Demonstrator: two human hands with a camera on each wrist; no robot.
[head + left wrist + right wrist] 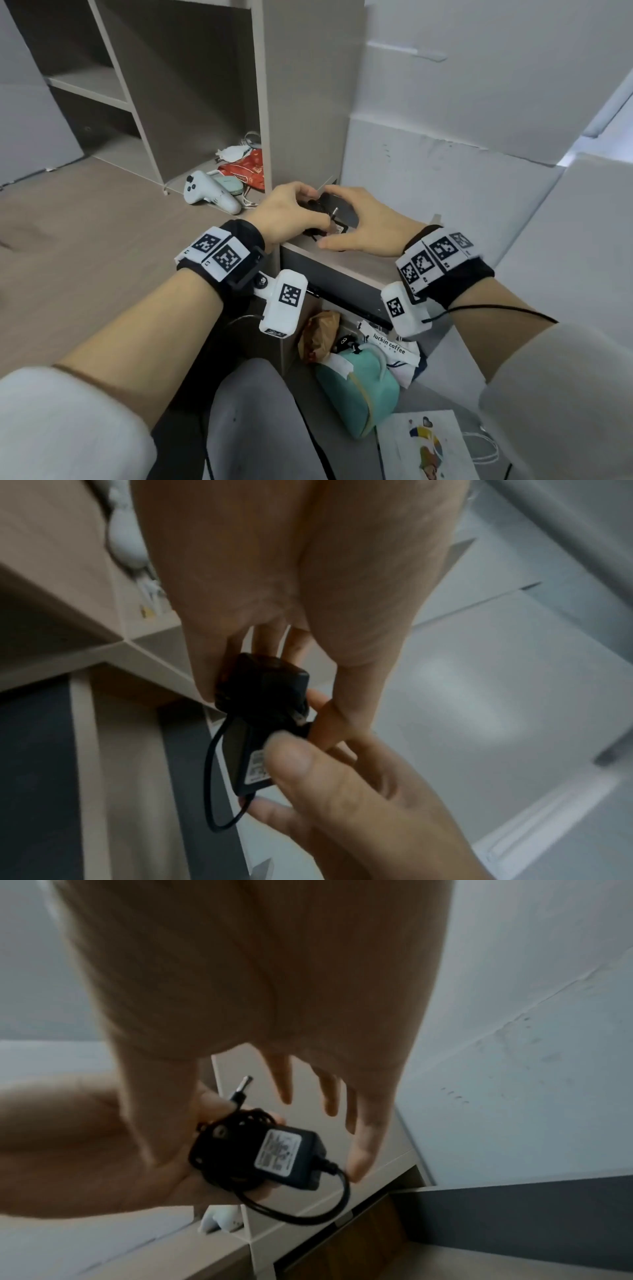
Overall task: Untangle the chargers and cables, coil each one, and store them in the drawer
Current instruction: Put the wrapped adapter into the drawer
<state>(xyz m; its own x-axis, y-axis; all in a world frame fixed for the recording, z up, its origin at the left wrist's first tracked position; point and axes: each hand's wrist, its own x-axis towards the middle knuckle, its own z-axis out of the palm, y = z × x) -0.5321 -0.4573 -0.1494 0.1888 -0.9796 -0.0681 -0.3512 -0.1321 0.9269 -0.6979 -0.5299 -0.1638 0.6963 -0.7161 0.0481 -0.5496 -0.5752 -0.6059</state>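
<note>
Left hand [291,214]: grip clenched round the coiled cable [236,1148], fingers curled under the bundle, thumb over it. Right hand [363,222]: fingers mostly straight and spread; from the left wrist view its thumb and fingertips touch the adapter's body, but I cannot tell whether that is a real pinch or only a steadying touch.

Black power adapter [291,1158]: boxy block, white printed label on one face, cable wound into a tight bundle against it. One loose loop [308,1207] of cable hangs out at 5 o'clock from the block. The barrel plug [241,1089] sticks free at 11 o'clock from the bundle.

I see the adapter held in the air between both hands, over the open drawer [342,270], near the cabinet edge.

Count: one adapter, one cable, one barrel plug, two hands. On the worktop at 10 o'clock from the hands, one white controller [205,195].
</note>
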